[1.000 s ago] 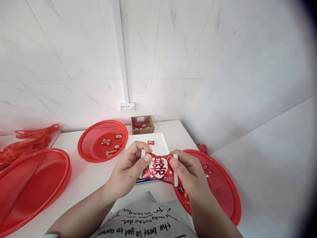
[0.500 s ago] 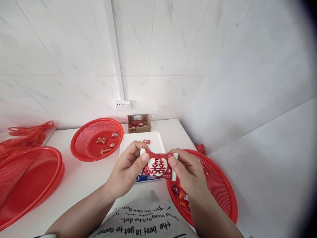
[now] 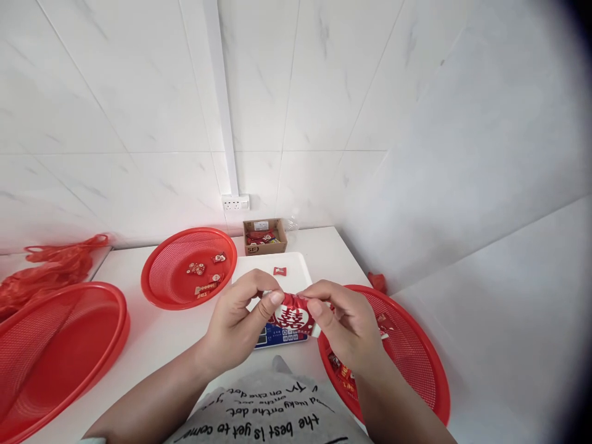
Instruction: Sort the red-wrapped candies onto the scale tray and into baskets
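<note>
Between both hands is a red wrapped candy with a white heart and a red double-happiness sign facing me. My left hand pinches its left end between thumb and fingers. The right end is gripped by my right hand, whose thumb presses on the front of the wrapper. Below and behind the candy stands a white scale with a blue key panel, partly hidden by my hands. One small red packet lies on its white plate.
A red basket with several packets stands at the back left, another red basket at the left edge. The right red basket holds packets. Behind are a cardboard box of sweets and, far left, red plastic bags.
My hands have drawn closer together, and the candy's wrapper is now bunched and tilted, with less of its ends showing. The view has shifted slightly.
</note>
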`<state>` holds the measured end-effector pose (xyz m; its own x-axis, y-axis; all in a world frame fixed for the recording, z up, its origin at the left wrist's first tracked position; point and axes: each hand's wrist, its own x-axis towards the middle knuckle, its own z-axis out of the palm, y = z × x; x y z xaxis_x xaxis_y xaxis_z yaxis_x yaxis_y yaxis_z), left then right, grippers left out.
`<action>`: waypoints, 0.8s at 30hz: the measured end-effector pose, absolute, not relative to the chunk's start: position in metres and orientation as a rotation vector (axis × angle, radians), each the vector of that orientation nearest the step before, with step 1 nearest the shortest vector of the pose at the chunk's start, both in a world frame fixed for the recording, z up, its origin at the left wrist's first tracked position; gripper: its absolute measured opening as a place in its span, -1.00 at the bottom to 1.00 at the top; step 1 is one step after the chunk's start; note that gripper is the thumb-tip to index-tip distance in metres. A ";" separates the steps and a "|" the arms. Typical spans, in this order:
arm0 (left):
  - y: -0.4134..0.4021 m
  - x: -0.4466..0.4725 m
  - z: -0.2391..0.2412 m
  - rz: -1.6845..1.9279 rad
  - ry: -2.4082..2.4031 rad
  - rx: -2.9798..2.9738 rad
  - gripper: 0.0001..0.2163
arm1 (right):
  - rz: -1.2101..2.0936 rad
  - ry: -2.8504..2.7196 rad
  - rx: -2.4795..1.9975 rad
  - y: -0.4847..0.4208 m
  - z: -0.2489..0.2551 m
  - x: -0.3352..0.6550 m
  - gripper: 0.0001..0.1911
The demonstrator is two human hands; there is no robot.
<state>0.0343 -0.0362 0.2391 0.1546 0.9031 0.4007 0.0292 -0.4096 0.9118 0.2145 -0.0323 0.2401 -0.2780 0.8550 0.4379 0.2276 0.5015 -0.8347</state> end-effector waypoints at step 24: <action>0.046 0.033 0.067 0.748 1.442 1.206 -0.68 | 1.187 -1.591 -1.676 0.013 0.064 0.250 -0.60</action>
<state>0.0335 0.0459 0.0666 0.0733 0.9432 -0.3240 0.2784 0.2926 0.9148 0.2505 0.0134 0.0636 -0.0834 0.9696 -0.2299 0.4966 -0.1596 -0.8532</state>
